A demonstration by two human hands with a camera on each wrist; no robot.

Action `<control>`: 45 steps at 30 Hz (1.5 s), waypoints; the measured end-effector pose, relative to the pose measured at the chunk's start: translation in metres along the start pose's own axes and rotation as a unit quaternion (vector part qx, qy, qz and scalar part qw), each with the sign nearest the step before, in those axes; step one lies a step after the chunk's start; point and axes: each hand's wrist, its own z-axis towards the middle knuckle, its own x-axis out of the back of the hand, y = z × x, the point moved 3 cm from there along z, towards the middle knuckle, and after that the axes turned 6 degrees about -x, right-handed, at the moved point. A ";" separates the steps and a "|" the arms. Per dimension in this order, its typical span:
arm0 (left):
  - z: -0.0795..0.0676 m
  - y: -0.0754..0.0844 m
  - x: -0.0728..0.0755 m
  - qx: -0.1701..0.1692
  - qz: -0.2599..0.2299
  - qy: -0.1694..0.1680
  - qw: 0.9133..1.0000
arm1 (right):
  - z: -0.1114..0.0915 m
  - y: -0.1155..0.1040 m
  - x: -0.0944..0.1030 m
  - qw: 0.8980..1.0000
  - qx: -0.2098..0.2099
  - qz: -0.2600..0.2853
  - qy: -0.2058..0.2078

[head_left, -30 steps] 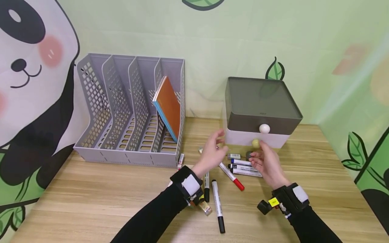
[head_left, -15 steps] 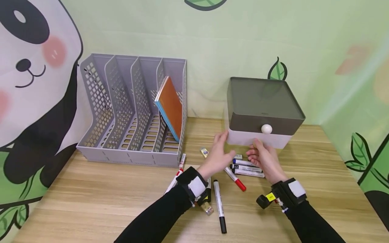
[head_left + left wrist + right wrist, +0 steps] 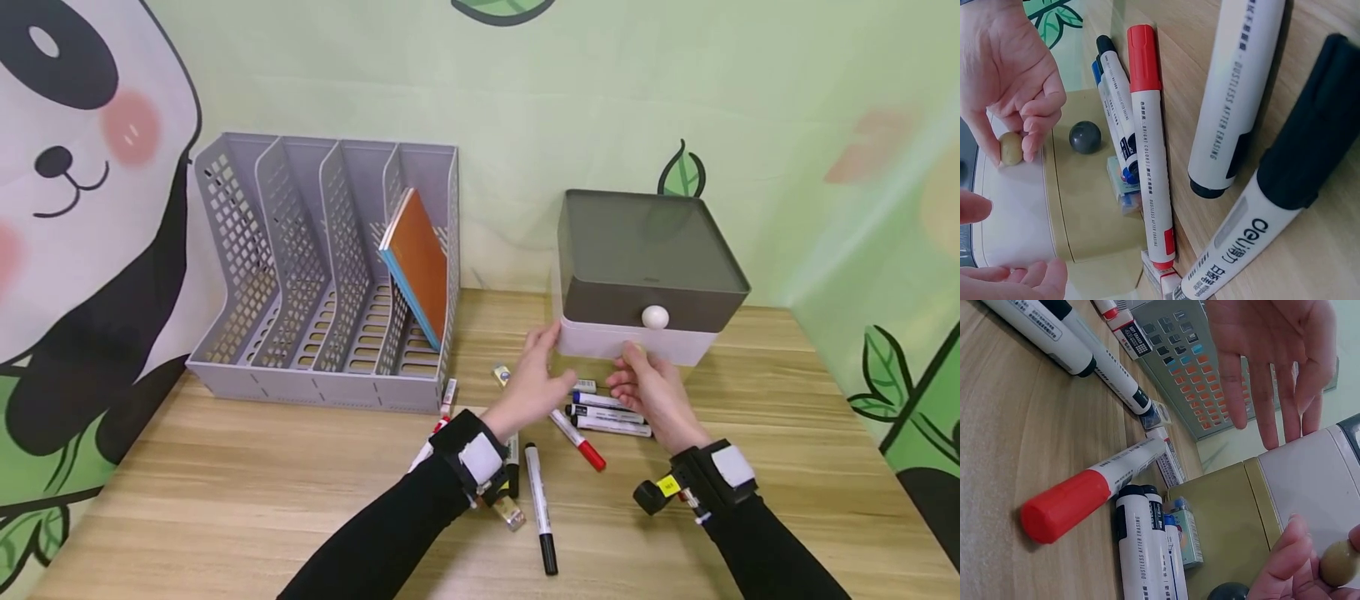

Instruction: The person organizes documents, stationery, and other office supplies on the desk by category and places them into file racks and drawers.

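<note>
A small drawer box [image 3: 652,242] has a dark grey top drawer with a white knob [image 3: 655,317], a white drawer [image 3: 592,338] below it, and an olive one [image 3: 1094,206] lowest. My right hand [image 3: 658,402] pinches the olive knob [image 3: 1011,149] of the white drawer between thumb and fingers. With fingers extended, my left hand [image 3: 528,387] touches the box's left front edge. The lowest drawer's dark round knob [image 3: 1085,137] shows in the left wrist view. All drawers look pushed in.
Several whiteboard markers lie before the box, including a red-capped marker [image 3: 577,440] and a black-capped one [image 3: 542,508]. Small eraser boxes [image 3: 447,395] lie among them. A grey file rack [image 3: 330,275] on the left holds orange and blue notebooks [image 3: 416,267].
My left hand has moved right onto the box's side. My right hand's thumb and fingers have closed around the olive knob. Over the last half second both hands stay almost still.
</note>
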 end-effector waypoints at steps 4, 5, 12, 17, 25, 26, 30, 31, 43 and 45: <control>0.000 -0.001 0.002 -0.012 -0.008 -0.001 1.000 | 0.000 0.000 0.001 1.000 -0.001 -0.012 -0.001; -0.001 -0.001 0.002 -0.013 -0.010 -0.002 1.000 | -0.001 0.001 0.001 1.000 -0.002 -0.016 -0.002; -0.005 -0.003 0.004 -0.020 -0.009 -0.004 1.000 | -0.005 0.002 0.005 0.998 0.005 -0.058 -0.008; -0.010 -0.003 0.006 -0.028 -0.013 -0.007 0.999 | -0.011 0.002 0.010 0.994 0.015 -0.109 -0.010; -0.022 0.001 0.011 -0.025 -0.014 -0.030 0.999 | -0.026 0.004 0.016 0.978 0.045 -0.205 -0.008; -0.023 0.002 0.011 -0.025 -0.009 -0.032 0.999 | -0.028 0.004 0.016 0.976 0.048 -0.214 -0.009; -0.026 0.005 0.012 -0.033 0.025 -0.036 0.998 | -0.034 0.002 0.020 0.953 0.084 -0.291 0.023; -0.027 0.006 0.012 -0.041 0.042 -0.037 0.998 | -0.035 0.001 0.021 0.940 0.107 -0.321 0.045; -0.029 0.011 0.005 -0.160 0.274 -0.042 0.947 | -0.052 -0.007 0.018 0.781 0.414 -0.384 0.267; -0.029 0.010 0.005 -0.161 0.280 -0.042 0.945 | -0.052 -0.007 0.016 0.765 0.450 -0.383 0.255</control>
